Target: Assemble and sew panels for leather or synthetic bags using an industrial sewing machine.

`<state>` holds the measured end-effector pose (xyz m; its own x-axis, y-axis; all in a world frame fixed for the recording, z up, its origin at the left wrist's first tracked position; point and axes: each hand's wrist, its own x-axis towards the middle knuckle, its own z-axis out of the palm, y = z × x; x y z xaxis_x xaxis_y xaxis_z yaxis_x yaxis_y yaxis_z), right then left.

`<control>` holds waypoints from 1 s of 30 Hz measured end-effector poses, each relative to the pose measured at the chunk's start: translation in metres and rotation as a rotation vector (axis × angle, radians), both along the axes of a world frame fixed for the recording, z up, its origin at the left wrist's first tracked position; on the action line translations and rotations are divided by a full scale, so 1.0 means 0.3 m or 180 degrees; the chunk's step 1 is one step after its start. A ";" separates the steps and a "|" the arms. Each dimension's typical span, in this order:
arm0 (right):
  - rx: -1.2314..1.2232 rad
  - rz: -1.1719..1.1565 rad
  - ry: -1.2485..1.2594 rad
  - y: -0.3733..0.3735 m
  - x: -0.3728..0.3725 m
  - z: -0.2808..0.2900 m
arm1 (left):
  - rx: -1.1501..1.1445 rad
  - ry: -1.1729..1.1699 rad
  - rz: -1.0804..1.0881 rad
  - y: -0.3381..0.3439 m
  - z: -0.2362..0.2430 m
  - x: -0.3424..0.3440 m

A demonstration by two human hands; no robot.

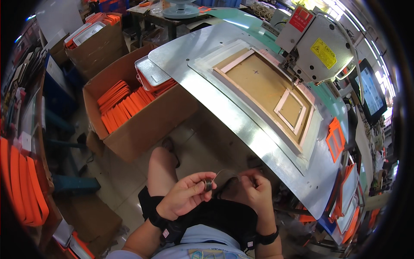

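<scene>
"What stands farthest left?"

"Curved orange strips (21, 190), side by side. Farther in, a cardboard box (148, 134) holds a packed row of orange pieces (125, 110)."

"And the left arm?"

"It enters from the lower edge and slants up to the right, with a black band (156, 214) round the wrist. The left hand (189, 194) is half closed, its palm partly showing. Thumb and forefinger pinch a small round bobbin (208, 185), and the other fingers curl loosely below."

"So where is that bobbin, exactly?"

"At the left fingertips, held up over the person's lap. A thin thread (222, 170) arches from it toward the right hand (257, 188)."

"How is that one posed?"

"The forearm rises almost straight from the lower edge. The fingers are mostly folded in, thumb and forefinger drawn together near the thread's far end. It's too fine to tell how firmly they grip it. The two hands are apart, at about the same height."

"Beyond them?"

"A metal tabletop (258, 142) slopes across, bearing a tan panel (254, 86), with a sewing machine head (321, 49) above its right side."
</scene>
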<state>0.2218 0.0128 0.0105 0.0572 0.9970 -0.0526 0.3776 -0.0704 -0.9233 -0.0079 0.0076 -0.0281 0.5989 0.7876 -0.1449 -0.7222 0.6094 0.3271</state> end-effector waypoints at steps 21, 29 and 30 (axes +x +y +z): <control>0.1663 0.0818 -0.0633 -0.047 -0.165 0.071 | -0.0602 -0.1454 -0.0343 -0.027 -0.036 0.062; 0.1967 0.0897 -0.0853 -0.045 -0.160 0.080 | -0.0390 -0.1630 -0.0482 -0.020 -0.029 0.068; 0.1968 0.0894 -0.0849 -0.046 -0.160 0.080 | -0.0379 -0.1622 -0.0482 -0.020 -0.029 0.068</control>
<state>0.1739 -0.0009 0.0344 -0.2730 0.8189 0.5048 0.5224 0.5668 -0.6370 0.0124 0.0016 -0.0368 0.7220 0.6830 0.1105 -0.6726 0.7303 -0.1192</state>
